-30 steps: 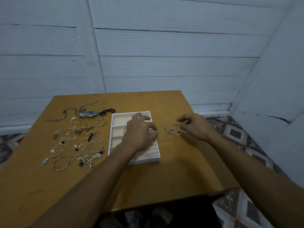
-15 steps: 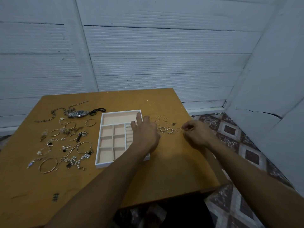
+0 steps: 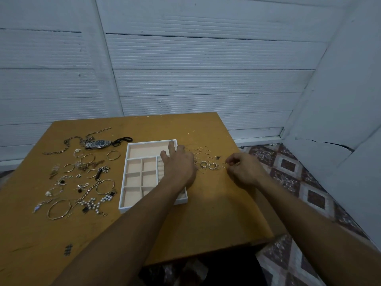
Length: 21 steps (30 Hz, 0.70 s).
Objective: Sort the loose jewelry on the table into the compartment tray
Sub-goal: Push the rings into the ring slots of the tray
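Against 1.0 s ago: left hand (image 3: 179, 169) fingers, then curled over the tray (image 3: 134, 178), now lie straight, palm down. Right hand (image 3: 246, 172), then spread across the rings (image 3: 203, 164), now has its fingers curled in. Against 0.5 s ago: both hands and the tray sit almost as they did; the pieces left of the tray are unmoved.

Left hand: flat, fingers extended, over the tray's right side at centre frame, fingertips reaching the far right corner. Nothing held.

Right hand: right of centre, low over the table (image 3: 216, 213), thumb and forefinger tips at a thin ring (image 3: 224, 165) at the right end of the ring scatter. Pinched or only touched: cannot tell (ring too small in view).

Tray: white rim, beige lining. One long compartment across the far end, six small square ones in two columns on the left, and a ridged strip down the right, mostly hidden under the left hand and forearm. Every compartment in view shows only lining.

Loose jewelry (image 3: 88, 164): the rings lie on the table just right of the tray, between the hands. The larger lot fills the left of the frame: watch (image 3: 99, 143) at top, chain (image 3: 55, 151) beside it, pearl strand (image 3: 93, 204) near the tray's near left corner. All of it is on the table, apart from the tray.
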### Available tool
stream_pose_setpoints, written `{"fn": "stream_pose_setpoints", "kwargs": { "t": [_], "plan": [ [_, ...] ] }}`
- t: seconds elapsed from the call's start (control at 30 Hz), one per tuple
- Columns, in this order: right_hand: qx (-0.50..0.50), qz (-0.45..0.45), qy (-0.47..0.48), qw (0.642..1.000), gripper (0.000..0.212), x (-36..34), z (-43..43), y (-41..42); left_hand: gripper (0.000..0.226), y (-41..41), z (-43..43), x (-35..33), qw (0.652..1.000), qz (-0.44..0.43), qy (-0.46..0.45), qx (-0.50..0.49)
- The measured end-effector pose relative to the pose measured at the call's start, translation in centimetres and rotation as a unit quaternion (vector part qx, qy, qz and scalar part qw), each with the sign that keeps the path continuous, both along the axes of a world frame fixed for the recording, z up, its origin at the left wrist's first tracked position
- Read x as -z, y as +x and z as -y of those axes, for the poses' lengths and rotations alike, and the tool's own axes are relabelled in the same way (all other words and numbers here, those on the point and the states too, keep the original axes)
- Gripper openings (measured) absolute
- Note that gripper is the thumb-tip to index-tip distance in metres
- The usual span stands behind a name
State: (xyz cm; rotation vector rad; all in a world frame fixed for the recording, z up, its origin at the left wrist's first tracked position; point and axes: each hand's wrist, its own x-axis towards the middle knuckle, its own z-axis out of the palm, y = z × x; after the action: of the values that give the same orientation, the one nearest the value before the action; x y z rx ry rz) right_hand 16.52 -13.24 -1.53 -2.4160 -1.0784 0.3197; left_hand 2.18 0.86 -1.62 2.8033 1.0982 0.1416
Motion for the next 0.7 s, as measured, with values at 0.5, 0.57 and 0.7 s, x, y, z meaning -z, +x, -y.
{"fn": "stream_pose_setpoints", "kwargs": {
  "t": [0.5,0.57,0.7],
  "plan": [
    [0.009,-0.001,-0.001,1.0,0.015,0.7,-1.2,0.2,0.018,0.7,-1.1,-0.1,0.997,0.041,-0.071,0.002],
    [0.018,-0.004,0.004,1.0,0.013,0.7,-1.3,0.3,0.012,0.3,-0.9,-0.6,0.994,0.081,-0.079,0.003],
    [0.032,-0.011,-0.001,0.999,0.011,0.7,-1.6,0.2,0.016,-0.9,-1.6,-2.6,0.985,0.144,-0.097,0.004]
  ]
}}
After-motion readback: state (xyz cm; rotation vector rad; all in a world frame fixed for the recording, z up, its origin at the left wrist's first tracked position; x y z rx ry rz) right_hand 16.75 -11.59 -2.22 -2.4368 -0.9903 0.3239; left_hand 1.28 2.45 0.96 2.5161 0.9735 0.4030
